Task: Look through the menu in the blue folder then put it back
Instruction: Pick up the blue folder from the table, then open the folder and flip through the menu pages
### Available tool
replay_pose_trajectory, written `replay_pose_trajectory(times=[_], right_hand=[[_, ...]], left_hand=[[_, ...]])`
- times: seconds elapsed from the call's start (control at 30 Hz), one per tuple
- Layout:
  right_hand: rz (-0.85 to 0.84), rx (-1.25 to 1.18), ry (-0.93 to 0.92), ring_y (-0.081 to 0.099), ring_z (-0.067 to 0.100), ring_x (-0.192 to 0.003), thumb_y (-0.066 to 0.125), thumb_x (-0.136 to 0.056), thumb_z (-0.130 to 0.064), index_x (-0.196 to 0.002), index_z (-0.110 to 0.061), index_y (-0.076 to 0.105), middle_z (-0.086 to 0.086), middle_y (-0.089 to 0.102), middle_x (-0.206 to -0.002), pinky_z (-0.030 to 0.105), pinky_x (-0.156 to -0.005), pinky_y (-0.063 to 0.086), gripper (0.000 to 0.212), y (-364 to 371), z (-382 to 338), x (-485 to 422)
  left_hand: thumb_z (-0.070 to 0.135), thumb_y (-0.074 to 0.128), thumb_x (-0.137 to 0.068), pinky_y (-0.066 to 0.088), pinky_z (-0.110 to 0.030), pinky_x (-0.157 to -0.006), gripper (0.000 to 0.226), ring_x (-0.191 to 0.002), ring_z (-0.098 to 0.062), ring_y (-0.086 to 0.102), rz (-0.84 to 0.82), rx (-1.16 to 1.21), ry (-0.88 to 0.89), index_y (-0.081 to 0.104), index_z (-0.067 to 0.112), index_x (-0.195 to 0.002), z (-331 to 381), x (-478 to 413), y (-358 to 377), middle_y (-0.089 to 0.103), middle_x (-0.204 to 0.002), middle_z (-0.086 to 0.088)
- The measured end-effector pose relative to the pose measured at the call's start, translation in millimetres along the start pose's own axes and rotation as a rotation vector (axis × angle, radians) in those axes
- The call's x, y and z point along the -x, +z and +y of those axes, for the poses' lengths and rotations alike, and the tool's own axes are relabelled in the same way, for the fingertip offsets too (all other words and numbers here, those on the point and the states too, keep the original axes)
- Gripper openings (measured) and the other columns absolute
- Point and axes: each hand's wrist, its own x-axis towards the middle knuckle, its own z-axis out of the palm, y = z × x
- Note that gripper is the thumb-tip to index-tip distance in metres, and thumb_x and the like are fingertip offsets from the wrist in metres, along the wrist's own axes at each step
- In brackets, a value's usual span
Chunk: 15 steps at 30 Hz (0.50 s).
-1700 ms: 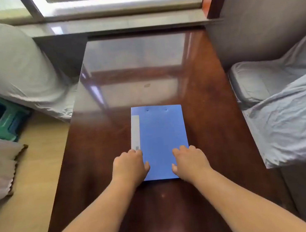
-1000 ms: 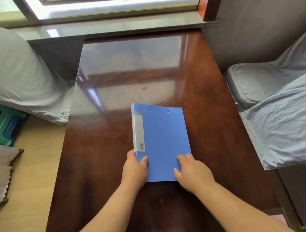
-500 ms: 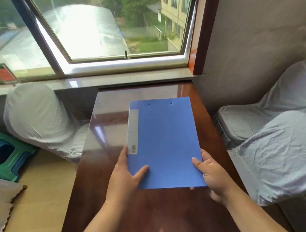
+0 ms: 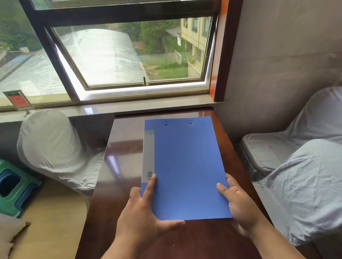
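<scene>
The blue folder (image 4: 185,165) is closed and held up off the dark wooden table (image 4: 117,170), its front cover facing me and its grey spine label on the left. My left hand (image 4: 145,215) grips the lower left corner, index finger lying along the spine edge and thumb under the bottom edge. My right hand (image 4: 239,204) holds the lower right edge, thumb on the cover and fingers behind it. The menu inside is hidden.
Chairs in grey covers stand on both sides: one at the left (image 4: 51,149) and two at the right (image 4: 317,180). A green plastic stool (image 4: 2,185) sits on the floor at the left. A window sill (image 4: 101,109) and window lie beyond the table's far end.
The folder has been lifted from flat on the table and raised toward me. My hands shifted from its near edge to its lower corners. The view has tilted up toward the window.
</scene>
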Motion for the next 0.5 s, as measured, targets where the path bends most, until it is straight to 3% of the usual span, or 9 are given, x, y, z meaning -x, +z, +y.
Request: replay_pose_trajectory(times=[0.1,0.23,0.33,0.43,0.47,0.5], right_hand=[[-0.014,-0.045,0.034,0.072,0.039,-0.126,0.04,-0.118,-0.023,-0.134,-0.02,0.071,0.02,0.073,-0.14,0.044,-0.087,0.066,0.036,-4,-7,0],[-0.001,-0.094,0.071,0.078,0.035,-0.115,0.047,-0.106,-0.057,-0.135,-0.011,0.073,0.021,0.078,-0.13,0.038,-0.075,0.068,0.061,-7,-16,-7],[-0.035,-0.008,0.003,0.079,0.034,-0.114,0.06,-0.11,-0.037,-0.137,-0.023,0.074,0.015,0.079,-0.131,0.04,-0.076,0.068,0.033,-1,-16,-14],[-0.023,-0.021,-0.07,0.08,0.03,-0.107,0.071,-0.1,-0.023,-0.134,-0.026,0.074,0.016,0.079,-0.131,0.039,-0.075,0.067,0.035,-2,-16,-24],[-0.017,-0.032,-0.082,0.08,0.03,-0.109,0.072,-0.098,-0.024,-0.134,-0.024,0.075,0.017,0.078,-0.131,0.038,-0.079,0.067,0.036,-2,-18,-25],[-0.001,-0.032,-0.088,0.079,0.03,-0.11,0.071,-0.097,-0.024,-0.132,-0.023,0.076,0.017,0.078,-0.131,0.039,-0.081,0.067,0.035,-3,-19,-27]], left_hand=[[0.112,0.047,-0.036,0.057,-0.033,-0.069,0.145,-0.089,-0.015,0.06,0.088,-0.033,0.064,0.018,0.048,-0.162,-1,2,-1,0.035,-0.106,0.011],[0.109,0.041,-0.049,0.057,-0.039,-0.067,0.135,-0.088,-0.023,0.061,0.191,-0.024,0.126,0.035,0.034,-0.161,2,3,-5,0.043,-0.104,0.004],[0.107,0.033,-0.059,0.051,-0.037,-0.064,0.126,-0.089,-0.023,0.06,0.24,-0.004,0.145,0.035,0.033,-0.161,5,2,-5,0.046,-0.105,0.004],[0.1,0.018,-0.073,0.049,-0.039,-0.07,0.114,-0.097,-0.029,0.065,0.298,0.108,0.151,0.05,0.026,-0.154,1,-1,-6,0.064,-0.109,-0.003],[0.096,0.011,-0.079,0.048,-0.038,-0.068,0.108,-0.097,-0.033,0.068,0.334,0.141,0.145,0.063,0.025,-0.141,-2,-3,-7,0.071,-0.105,-0.004],[0.091,0.005,-0.085,0.043,-0.036,-0.06,0.098,-0.088,-0.037,0.069,0.378,0.158,0.133,0.073,0.027,-0.114,-5,-4,-9,0.073,-0.091,-0.002]])
